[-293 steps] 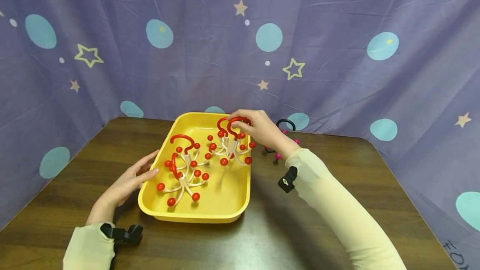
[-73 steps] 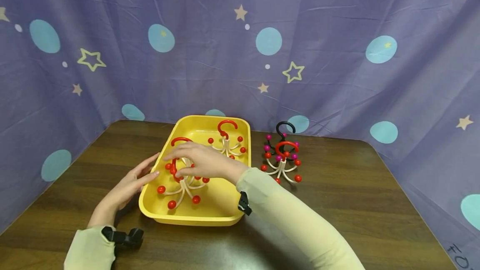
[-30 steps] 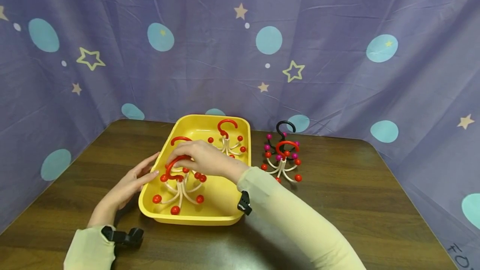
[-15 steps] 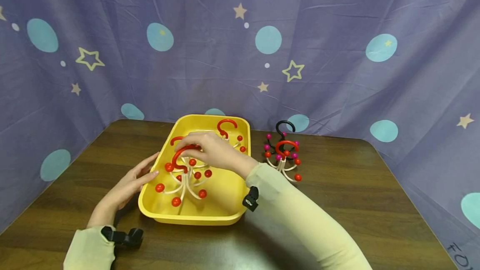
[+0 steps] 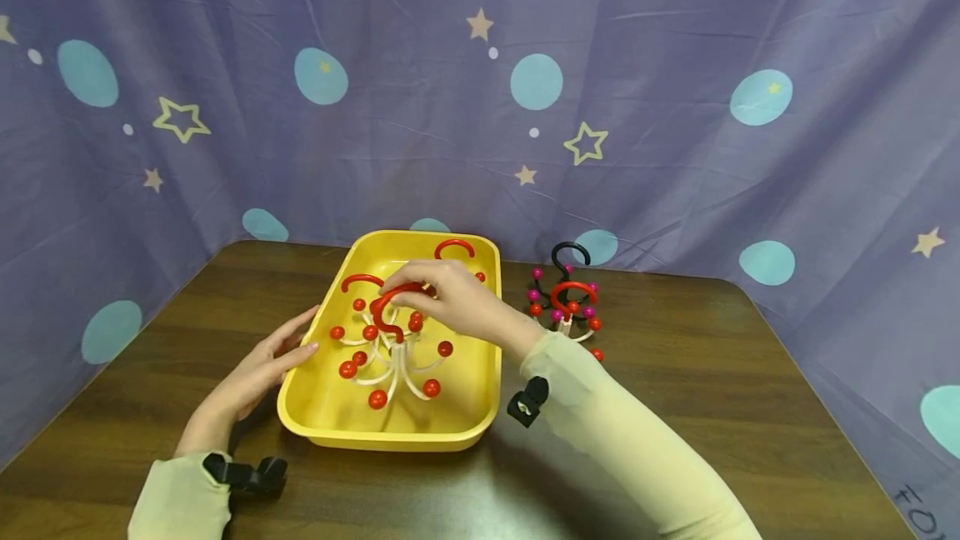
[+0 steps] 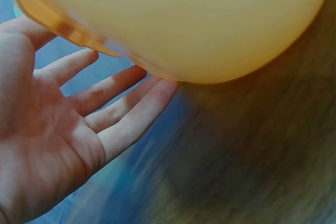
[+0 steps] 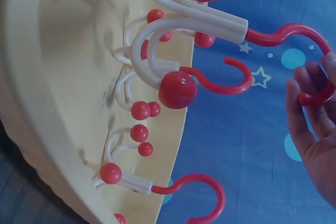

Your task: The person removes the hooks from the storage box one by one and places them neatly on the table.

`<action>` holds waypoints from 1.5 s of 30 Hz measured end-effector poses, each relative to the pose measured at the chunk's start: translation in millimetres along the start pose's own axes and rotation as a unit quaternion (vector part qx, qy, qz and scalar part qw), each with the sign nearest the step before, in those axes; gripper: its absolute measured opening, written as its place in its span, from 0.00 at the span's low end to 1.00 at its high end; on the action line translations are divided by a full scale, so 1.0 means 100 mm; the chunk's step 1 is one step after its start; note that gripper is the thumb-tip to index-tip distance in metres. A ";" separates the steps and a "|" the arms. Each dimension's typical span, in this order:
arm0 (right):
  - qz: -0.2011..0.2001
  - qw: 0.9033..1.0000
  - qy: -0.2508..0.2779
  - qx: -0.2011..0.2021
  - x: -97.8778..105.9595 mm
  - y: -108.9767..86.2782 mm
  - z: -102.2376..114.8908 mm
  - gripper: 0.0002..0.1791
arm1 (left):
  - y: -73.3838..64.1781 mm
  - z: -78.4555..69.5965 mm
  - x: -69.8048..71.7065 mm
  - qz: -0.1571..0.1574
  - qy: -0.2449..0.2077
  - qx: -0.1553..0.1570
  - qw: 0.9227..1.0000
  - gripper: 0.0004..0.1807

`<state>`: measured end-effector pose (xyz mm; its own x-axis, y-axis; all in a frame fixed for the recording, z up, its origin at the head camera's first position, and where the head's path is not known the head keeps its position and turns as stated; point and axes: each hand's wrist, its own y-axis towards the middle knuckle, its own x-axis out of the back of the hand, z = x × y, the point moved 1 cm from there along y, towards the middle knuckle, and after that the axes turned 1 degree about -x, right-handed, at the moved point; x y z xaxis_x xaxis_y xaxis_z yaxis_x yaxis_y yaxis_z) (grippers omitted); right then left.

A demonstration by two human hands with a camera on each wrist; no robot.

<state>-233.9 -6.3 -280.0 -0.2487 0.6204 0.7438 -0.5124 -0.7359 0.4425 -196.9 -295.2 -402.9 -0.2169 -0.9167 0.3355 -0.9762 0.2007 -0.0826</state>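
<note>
Purple cloth [image 5: 637,40] behind, printed with stars [image 5: 480,23] and blue ovals [image 5: 536,82]. Writing: dark letters [image 5: 915,511] low at right; F and O legible, following mark cut off by edge of view.

Around: dark wood-grain tabletop [image 5: 675,357]. Right of a yellow tray [image 5: 457,411], two hook-topped pieces close together: black hanger [image 5: 564,297] with magenta balls at rear, red-hooked hanger [image 5: 565,326] with white arms and red balls in front, overlapping it in view. Right sleeve [image 5: 637,440], pale yellow, crosses before its lower part. Black wrist mount [image 5: 528,401] on that cuff.

Container: tray shallow, rounded corners. Inside, left hanger [image 5: 362,278] near left wall, partly behind the held hanger [image 5: 399,352]; far hanger [image 5: 454,245] toward far right corner, mostly hidden by the right hand [image 5: 450,294].

Right grip: thumb and fingers curled round the held hanger's red hook; hanger roughly upright over tray's middle, apparently clear of its floor. Left hand [image 5: 262,365]: grasping nothing, fingers fairly straight, laid against tray's left side, thumb tip at rim. Left wrist view: palm bare, fingertips at tray edge.
</note>
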 end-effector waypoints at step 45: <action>-0.151 0.985 -0.007 -0.088 0.65 -0.85 -0.18 0.09 | 0.00 0.01 0.00 0.001 -0.006 0.003 1.000 0.37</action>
<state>-221.5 101.1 -278.7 -0.0522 0.7988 0.5993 -0.6955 -0.4597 0.5523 -197.2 -295.2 -404.0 -0.2189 -0.9206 0.3235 -0.9756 0.2010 -0.0882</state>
